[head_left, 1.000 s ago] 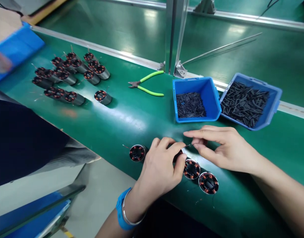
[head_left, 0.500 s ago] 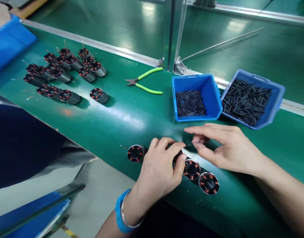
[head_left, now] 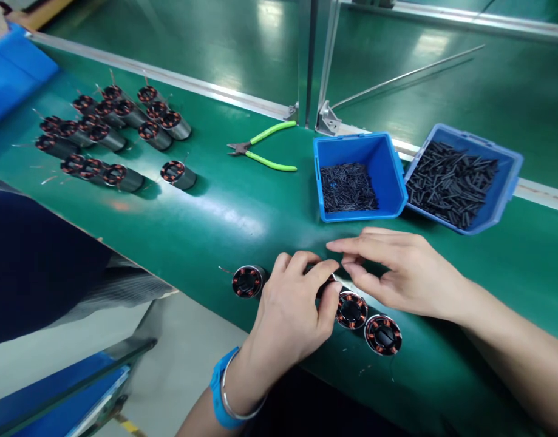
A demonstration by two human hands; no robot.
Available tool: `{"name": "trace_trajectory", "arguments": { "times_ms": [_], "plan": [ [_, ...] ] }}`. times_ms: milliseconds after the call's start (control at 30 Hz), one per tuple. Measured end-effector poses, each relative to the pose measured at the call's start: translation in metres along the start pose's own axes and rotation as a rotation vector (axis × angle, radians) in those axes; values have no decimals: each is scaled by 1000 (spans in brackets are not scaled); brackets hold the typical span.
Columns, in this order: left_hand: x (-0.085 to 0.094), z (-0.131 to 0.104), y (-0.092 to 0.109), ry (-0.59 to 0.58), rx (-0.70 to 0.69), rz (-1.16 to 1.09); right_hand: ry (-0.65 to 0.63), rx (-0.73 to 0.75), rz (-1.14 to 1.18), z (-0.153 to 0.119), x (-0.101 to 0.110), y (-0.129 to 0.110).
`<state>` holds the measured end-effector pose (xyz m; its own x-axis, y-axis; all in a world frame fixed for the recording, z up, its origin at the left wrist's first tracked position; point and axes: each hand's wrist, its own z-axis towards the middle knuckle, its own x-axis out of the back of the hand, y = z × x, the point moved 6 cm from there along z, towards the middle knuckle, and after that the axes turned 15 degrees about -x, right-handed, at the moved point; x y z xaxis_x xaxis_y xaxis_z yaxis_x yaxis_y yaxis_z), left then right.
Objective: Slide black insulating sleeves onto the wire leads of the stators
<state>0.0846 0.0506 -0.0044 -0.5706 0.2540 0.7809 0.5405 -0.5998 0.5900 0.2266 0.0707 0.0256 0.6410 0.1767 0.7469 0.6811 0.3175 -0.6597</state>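
Observation:
My left hand [head_left: 294,303] is curled around a motor stator [head_left: 325,284], most of which its fingers cover. Close by on the right, my right hand [head_left: 404,270] has its thumb tip pressed to a bent finger, with the index finger stretched out. These fingertips are beside my left fingertips; whatever they pinch is too small to make out. A stator with copper windings and a wire end [head_left: 248,281] lies left of my left hand. Two more stators, one nearer [head_left: 351,309] and one at the end of the row [head_left: 383,335], are right of it.
A blue bin [head_left: 388,176] holds thin black tube pieces; a paler blue bin [head_left: 504,182] beside it has thicker ones. Green-handled cutters [head_left: 272,165] lie open on the green table [head_left: 242,212]. Several stators [head_left: 108,136] are grouped at the left. A metal post [head_left: 309,67] rises behind.
My right hand has moved left, bringing its pinched fingertips up to the wire end at my left fingertips. The wire end is now hidden. My left hand keeps its hold on the stator.

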Motion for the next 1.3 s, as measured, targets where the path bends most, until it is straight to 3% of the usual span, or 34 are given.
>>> {"name": "trace_trajectory", "arguments": {
  "times_ms": [333, 433, 567, 733, 1100, 1300],
  "plan": [
    [0, -2, 0, 6, 1, 13, -94, 108, -150, -2, -4, 3],
    [3, -3, 1, 54, -4, 20, -79, 162, -159, -2, -6, 5],
    [10, -9, -3, 145, 77, -40, -56, 219, -56, 3, -14, 11],
    [8, -15, -3, 129, 92, -113, -141, 291, 72, 7, -27, 12],
    [3, -23, -6, 190, 159, -190, -293, 93, 5, -3, -24, -2],
    [3, -24, -6, 193, 128, -171, -250, 48, -75, -15, -29, -6]
  ]
}}
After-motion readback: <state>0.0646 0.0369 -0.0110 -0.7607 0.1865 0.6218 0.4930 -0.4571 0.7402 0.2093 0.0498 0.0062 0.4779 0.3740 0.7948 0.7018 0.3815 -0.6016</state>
